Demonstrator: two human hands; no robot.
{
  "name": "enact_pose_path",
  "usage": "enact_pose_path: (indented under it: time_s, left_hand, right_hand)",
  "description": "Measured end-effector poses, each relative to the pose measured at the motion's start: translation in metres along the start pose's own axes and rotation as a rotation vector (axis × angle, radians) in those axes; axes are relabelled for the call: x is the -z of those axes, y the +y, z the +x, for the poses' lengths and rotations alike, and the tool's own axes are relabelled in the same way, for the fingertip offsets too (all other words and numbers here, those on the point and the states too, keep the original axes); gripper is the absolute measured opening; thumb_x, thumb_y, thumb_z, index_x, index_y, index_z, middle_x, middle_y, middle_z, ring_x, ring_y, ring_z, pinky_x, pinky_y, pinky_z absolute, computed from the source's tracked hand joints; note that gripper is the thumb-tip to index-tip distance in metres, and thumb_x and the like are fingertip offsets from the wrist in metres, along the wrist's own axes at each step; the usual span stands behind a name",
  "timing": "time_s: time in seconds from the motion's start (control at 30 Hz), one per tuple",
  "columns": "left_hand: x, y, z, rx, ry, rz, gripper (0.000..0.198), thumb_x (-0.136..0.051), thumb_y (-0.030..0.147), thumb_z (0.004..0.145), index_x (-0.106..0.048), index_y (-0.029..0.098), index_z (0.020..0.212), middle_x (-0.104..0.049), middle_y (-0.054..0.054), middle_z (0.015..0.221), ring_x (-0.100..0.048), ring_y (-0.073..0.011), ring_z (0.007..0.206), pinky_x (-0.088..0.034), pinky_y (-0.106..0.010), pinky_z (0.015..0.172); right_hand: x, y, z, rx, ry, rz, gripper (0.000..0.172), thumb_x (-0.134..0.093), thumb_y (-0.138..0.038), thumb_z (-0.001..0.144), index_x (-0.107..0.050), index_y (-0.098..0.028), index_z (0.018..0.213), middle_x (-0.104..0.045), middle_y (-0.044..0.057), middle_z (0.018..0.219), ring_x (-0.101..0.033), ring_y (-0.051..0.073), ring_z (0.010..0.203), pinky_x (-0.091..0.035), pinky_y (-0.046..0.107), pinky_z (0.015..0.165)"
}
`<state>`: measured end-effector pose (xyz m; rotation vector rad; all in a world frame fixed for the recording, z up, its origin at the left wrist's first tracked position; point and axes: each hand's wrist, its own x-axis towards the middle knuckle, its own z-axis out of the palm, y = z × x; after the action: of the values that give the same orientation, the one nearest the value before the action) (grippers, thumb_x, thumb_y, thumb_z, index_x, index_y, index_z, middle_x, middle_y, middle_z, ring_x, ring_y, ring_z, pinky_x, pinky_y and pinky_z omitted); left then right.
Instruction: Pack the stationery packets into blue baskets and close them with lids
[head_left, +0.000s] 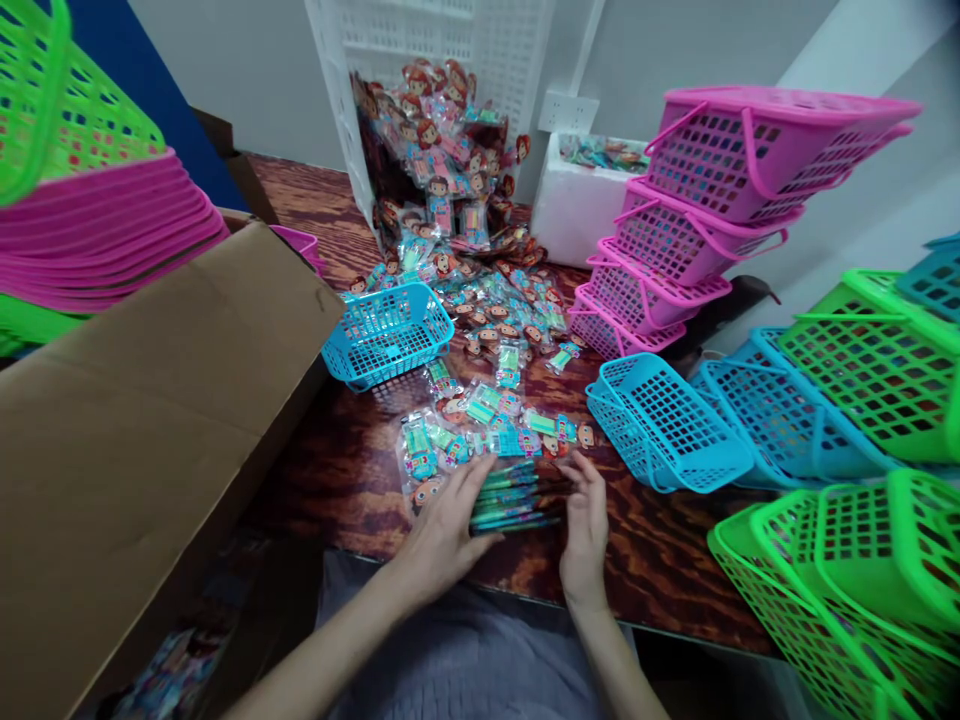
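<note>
"Tabletop (651, 565)?"

"Dark, reddish-brown wood grain, glossy near the front edge. Packets covered much of its middle."

"Hands?"

"Left hand (450, 520) was clamped on the left end of a stack of packets (516, 497), fingers on the far side, thumb on the near. Right hand (586, 525) stood at the stack's right end, fingers loosely bent and apart. Motion blurred that end, so contact there seemed possible but was not confirmed."

"Position of the stack?"

"Near the front edge, between the hands, just short of a few flat loose packets (499, 440) with printed cartoon faces."

"Back of the table?"

"White perforated crate (517, 60), tipped with its opening forward; a heap of packets (457, 190) spilled out of it. White box (581, 215) beside it, more packets at its top. Grey wall (285, 90) behind, with a socket plate (570, 110)."

"Sides?"

"Left: large cardboard box (180, 370), nested pink baskets (97, 245) beyond it, and a blue basket (390, 362) near the spill. Right: tiered pink baskets (690, 240), a second blue basket (664, 425), and green baskets (855, 560) at the near corner."
</note>
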<state>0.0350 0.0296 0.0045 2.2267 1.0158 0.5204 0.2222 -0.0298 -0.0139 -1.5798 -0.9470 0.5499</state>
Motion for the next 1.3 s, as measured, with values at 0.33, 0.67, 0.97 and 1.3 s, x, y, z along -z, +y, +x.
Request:
enact_pose_path:
  time_s: [0.33, 0.67, 0.97, 1.3]
  left_hand:
    - [0.002, 0.026, 0.01, -0.111, -0.128, 0.473, 0.06, -0.061, 0.016, 0.074, -0.043, 0.009, 0.132, -0.047, -0.022, 0.143, -0.036, -0.0376, 0.139, -0.025, -0.054, 0.116]
    - [-0.002, 0.032, 0.006, -0.093, -0.175, 0.475, 0.067, -0.065, 0.019, 0.07, -0.044, 0.021, 0.134, -0.049, -0.015, 0.138, -0.038, -0.0369, 0.134, -0.035, -0.054, 0.108]
    - [-0.006, 0.027, 0.0, -0.091, -0.187, 0.443, 0.071, -0.071, 0.027, 0.076, -0.038, 0.02, 0.138, -0.046, -0.016, 0.143, -0.039, -0.0361, 0.133, -0.044, -0.052, 0.101]
    - [-0.009, 0.021, 0.003, -0.096, -0.197, 0.431, 0.074, -0.068, 0.022, 0.076, -0.033, 0.016, 0.142, -0.044, -0.016, 0.147, -0.04, -0.0344, 0.133, -0.045, -0.047, 0.102]
  right_hand:
    - [-0.003, 0.003, -0.01, -0.05, 0.009, -0.147, 0.034, -0.058, -0.053, 0.088, -0.058, -0.021, 0.1, -0.065, 0.006, 0.093, -0.061, 0.023, 0.086, -0.049, 0.037, 0.082]
    - [0.03, -0.003, 0.11, 0.214, -0.415, -0.632, 0.033, -0.046, -0.029, 0.092, -0.06, -0.02, 0.12, -0.064, 0.01, 0.121, -0.056, 0.028, 0.115, -0.041, 0.044, 0.102]
    - [0.012, -0.009, 0.115, 0.338, -0.379, -1.176, 0.018, -0.046, -0.012, 0.087, -0.061, -0.015, 0.096, -0.061, 0.015, 0.099, -0.053, 0.03, 0.098, -0.041, 0.041, 0.084]
    - [-0.028, -0.035, 0.105, 0.432, -0.793, -1.076, 0.041, -0.054, -0.004, 0.076, -0.057, -0.017, 0.115, -0.058, 0.013, 0.118, -0.048, 0.027, 0.11, -0.037, 0.038, 0.09]
